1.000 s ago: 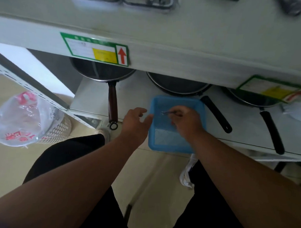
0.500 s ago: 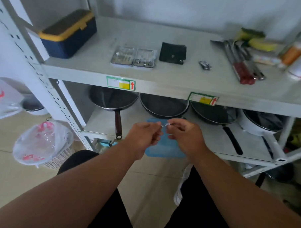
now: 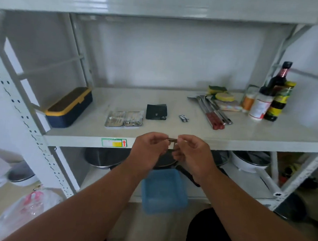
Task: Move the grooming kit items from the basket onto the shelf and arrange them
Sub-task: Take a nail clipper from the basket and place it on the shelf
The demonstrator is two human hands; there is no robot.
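Both hands, left hand (image 3: pixel 149 149) and right hand (image 3: pixel 191 152), pinch thin metal tool (image 3: pixel 171 139) at shelf (image 3: pixel 172 132) edge, 6 o'clock of pouch (image 3: pixel 156 112); loosened pinch likely drops it.

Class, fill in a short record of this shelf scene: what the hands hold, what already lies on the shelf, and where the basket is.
held item: small metal tool, pinched between left hand and right hand
shelf: open metal case, black pouch, nail clipper
left end of shelf: blue box with yellow rim
right end: utensils, bottles
basket: blue, on the lower shelf, below the hands
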